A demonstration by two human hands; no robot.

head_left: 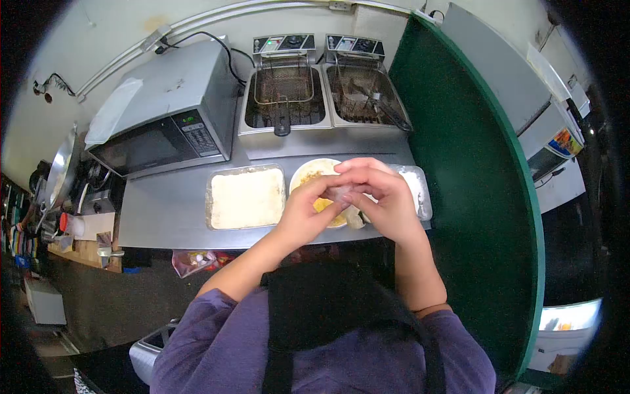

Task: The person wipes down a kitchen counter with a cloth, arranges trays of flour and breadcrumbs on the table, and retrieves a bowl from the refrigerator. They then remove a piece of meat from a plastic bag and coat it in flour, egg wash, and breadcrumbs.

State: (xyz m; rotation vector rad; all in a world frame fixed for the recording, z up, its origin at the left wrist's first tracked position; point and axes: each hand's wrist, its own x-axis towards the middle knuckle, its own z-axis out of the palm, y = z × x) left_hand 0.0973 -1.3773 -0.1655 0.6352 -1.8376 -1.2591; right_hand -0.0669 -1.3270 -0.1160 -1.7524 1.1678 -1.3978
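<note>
My left hand (308,209) and my right hand (384,202) meet above a round white bowl (315,167), fingers closed around a small pale, translucent item (340,193). What it is I cannot make out. Yellow contents show in the bowl below my fingers. Beside my right hand's lower edge is a pale, lumpy piece (355,218), partly hidden. Left of the bowl lies a rectangular tray (209,200) filled with an off-white layer. To the right, partly behind my right hand, stands a clear container (428,197) with white powder.
Two fryers (289,98) (367,98) with baskets stand behind the steel counter (157,210). A microwave (151,138) sits at the back left. A tall green partition (459,164) borders the right side. A bag (191,261) is below the counter's front edge.
</note>
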